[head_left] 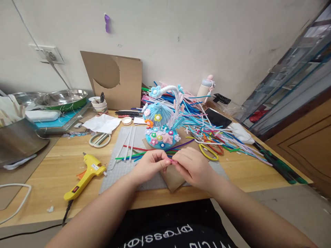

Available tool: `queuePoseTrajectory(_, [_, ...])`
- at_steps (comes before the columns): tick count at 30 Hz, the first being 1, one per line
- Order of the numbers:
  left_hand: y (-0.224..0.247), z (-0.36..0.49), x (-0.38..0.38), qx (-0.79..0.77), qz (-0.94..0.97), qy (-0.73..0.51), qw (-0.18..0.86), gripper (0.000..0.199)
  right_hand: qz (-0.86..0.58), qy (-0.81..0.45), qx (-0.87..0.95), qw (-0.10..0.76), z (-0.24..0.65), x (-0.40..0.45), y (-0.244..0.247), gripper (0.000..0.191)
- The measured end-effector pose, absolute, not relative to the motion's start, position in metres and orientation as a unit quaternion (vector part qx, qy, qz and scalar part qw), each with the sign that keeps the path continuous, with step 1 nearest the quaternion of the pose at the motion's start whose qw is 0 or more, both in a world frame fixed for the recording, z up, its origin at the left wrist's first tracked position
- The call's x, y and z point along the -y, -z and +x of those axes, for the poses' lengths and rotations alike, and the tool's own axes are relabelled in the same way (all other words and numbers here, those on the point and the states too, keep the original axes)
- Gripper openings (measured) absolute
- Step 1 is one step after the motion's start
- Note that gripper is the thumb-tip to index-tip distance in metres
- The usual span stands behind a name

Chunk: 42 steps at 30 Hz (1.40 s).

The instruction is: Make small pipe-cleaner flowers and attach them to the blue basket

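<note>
Both hands meet over the grey cutting mat (147, 186), fingers closed in a pinch. Between my left hand (152, 163) and my right hand (192, 165) is a short pink pipe cleaner (170, 161), mostly hidden by the fingers. Just behind them stands a blue pipe-cleaner ornament (160, 117) with small colourful flowers and a curved white stem. Red, green and blue pipe cleaners (124, 158) lie across the mat behind my hands. Under my right hand is a piece of brown cardboard (172, 179).
At left lie a yellow glue gun (90, 175) and scissors (100, 140). Clear glue sticks (132, 143) rest on the mat. A heap of pipe cleaners (201, 120), a phone (218, 118) and a bottle (205, 88) are at back right. Cardboard (129, 82) leans on the wall.
</note>
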<state>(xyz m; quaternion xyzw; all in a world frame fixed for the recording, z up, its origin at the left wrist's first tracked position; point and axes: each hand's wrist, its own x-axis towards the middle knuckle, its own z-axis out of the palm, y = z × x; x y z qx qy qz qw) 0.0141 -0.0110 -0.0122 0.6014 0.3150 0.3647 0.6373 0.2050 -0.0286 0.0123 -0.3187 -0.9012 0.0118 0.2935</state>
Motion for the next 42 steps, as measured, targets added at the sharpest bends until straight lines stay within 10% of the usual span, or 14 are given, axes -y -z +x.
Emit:
queuePoseTrajectory(9, [0.017, 0.013, 0.011, -0.295, 0.759, -0.411, 0.410, 0.022, -0.363, -0.656, 0.550, 0.369, 0.196, 0.034, 0.007, 0.020])
queuePoseTrajectory(14, [0.017, 0.012, 0.010, -0.262, 0.810, -0.398, 0.343, 0.018, -0.249, -0.896, 0.256, 0.264, 0.195, 0.039, 0.015, 0.016])
queuePoseTrajectory(19, [0.018, 0.015, 0.012, -0.269, 0.680, -0.414, 0.542, 0.025, -0.310, -0.794, 0.405, 0.330, 0.199, 0.043, 0.022, 0.023])
queuePoseTrajectory(28, [0.019, 0.020, 0.014, -0.330, 0.653, -0.347, 0.586, 0.032, -0.287, -0.194, 0.847, 0.402, 0.211, 0.040, 0.020, 0.009])
queuePoseTrajectory(32, [0.023, 0.027, 0.016, -0.333, 0.706, -0.360, 0.511, 0.029, -0.340, -0.315, 0.781, 0.418, 0.209, 0.040, 0.022, 0.014])
queuePoseTrajectory(38, [0.012, 0.033, 0.014, -0.232, 0.898, -0.366, 0.072, 0.020, -0.350, -0.787, 0.362, 0.356, 0.204, 0.044, 0.020, 0.023])
queuePoseTrajectory(42, [0.003, 0.035, 0.013, -0.225, 0.918, -0.326, -0.001, 0.015, -0.358, -0.760, 0.436, 0.322, 0.229, 0.034, 0.015, 0.030])
